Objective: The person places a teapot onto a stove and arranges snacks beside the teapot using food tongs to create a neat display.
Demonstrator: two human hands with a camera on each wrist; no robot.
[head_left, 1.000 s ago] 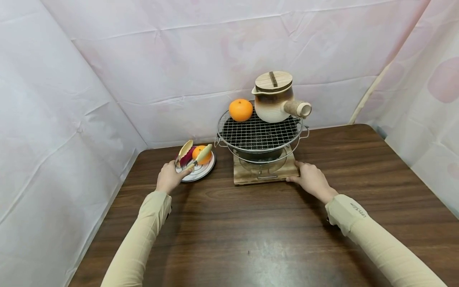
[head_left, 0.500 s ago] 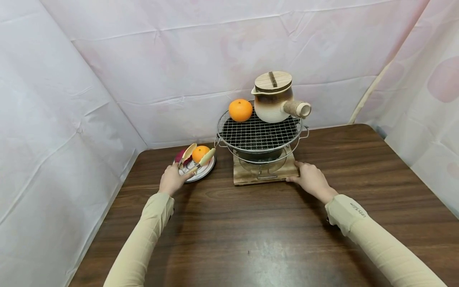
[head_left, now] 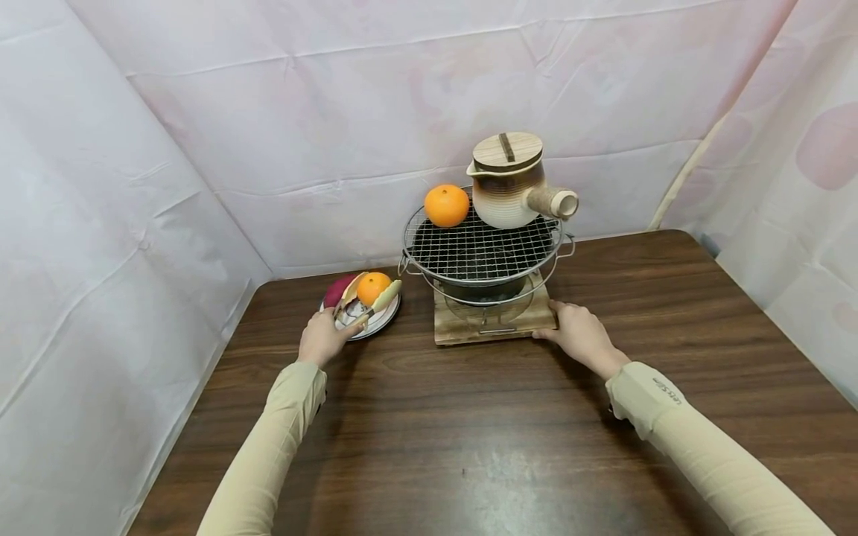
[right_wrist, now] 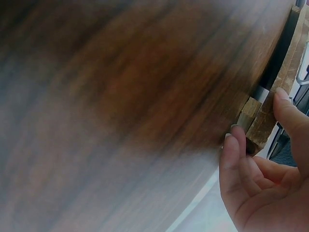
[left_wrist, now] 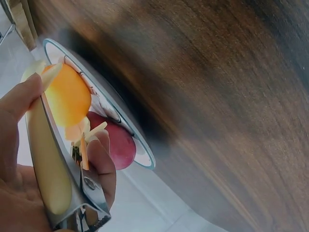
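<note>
My left hand holds a pair of metal tongs with cream-coloured tips. Its thumb lies along one arm of the tongs and its fingers along the other. The tips stand spread on either side of an orange fruit like a mandarin, which sits on a white plate with a dark rim. Beside the fruit lies a smooth purple-red piece of produce, partly hidden by the tongs. My right hand grips the near right corner of a wooden board, thumb on top and fingers at its side and underside.
A round grill with a wire rack stands on the board. On the rack sit another orange fruit and a lidded clay pot whose wrapped handle points right. Pale curtains hang behind the wooden table.
My left hand has shifted slightly right with the tongs, whose left tip has come down between the purple-red produce and the orange fruit. The right hand stays on the board.
</note>
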